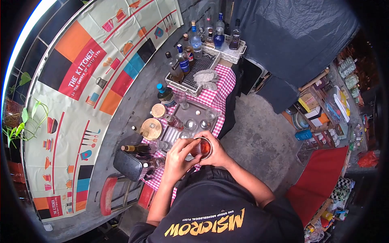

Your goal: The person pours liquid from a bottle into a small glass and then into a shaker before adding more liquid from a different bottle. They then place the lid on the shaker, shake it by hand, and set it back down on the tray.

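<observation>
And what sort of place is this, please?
Probably a home bar or kitchen corner: a cream printed wall sheet reads "THE KITCHEN", clear and dark glass bottles stand in or beside white wire baskets, and the right hand holds a clear round glass of reddish liquid.

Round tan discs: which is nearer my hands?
The larger tan disc, closer to your left hand; the smaller tan disc sits farther off, beside the teal-capped dark bottle.

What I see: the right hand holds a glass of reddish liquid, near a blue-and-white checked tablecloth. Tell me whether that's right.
Not quite: the checked tablecloth is pink and white, not blue and white, as the head view shows. The rest stands: the right hand holds a glass of reddish liquid near it.
</observation>
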The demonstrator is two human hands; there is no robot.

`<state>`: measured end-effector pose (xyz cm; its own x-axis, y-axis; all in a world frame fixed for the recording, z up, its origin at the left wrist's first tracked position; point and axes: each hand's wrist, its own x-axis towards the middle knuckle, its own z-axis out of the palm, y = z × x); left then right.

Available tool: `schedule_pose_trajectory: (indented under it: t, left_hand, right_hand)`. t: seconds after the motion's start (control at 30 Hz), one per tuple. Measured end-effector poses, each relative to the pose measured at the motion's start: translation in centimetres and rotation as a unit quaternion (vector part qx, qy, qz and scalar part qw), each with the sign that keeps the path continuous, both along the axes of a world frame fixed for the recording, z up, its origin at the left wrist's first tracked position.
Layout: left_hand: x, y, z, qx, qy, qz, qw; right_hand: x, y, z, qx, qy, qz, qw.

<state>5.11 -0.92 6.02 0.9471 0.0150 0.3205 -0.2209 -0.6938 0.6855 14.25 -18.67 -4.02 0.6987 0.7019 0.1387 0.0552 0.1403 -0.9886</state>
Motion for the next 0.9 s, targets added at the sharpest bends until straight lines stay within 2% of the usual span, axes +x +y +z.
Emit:
schedule_pose_trajectory:
  t: [0.9]
  left_hand:
    - [-0.09,-0.03,0.12,0.014,0.008,-0.003,1.0]
  right_hand:
    - [-0.07,-0.03,-0.02,0.01,-0.009,-0.001,1.0]
